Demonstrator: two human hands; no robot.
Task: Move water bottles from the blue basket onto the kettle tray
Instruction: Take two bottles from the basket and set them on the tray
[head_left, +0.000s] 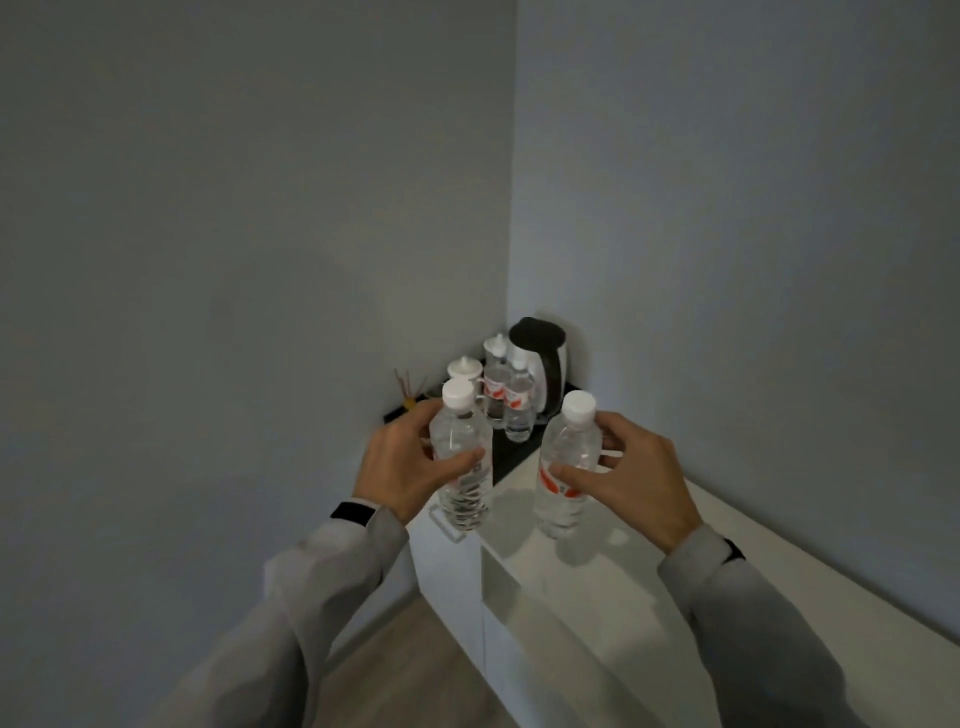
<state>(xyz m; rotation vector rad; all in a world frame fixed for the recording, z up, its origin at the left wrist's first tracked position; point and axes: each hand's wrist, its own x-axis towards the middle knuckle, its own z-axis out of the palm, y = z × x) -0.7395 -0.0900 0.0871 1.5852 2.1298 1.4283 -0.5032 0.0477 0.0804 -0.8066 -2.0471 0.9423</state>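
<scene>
both hands (402, 457) grip upright bottles (464, 462)

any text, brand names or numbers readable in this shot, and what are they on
None can be read.
Bottle in the left hand: label facing away, print too blurred to read.
Bottle in the right hand: red and white label, wording too blurred.
Two bottles on the tray: red and white labels, too small to read.
Kettle: no marking legible.
Black wristbands: no text visible.
</scene>
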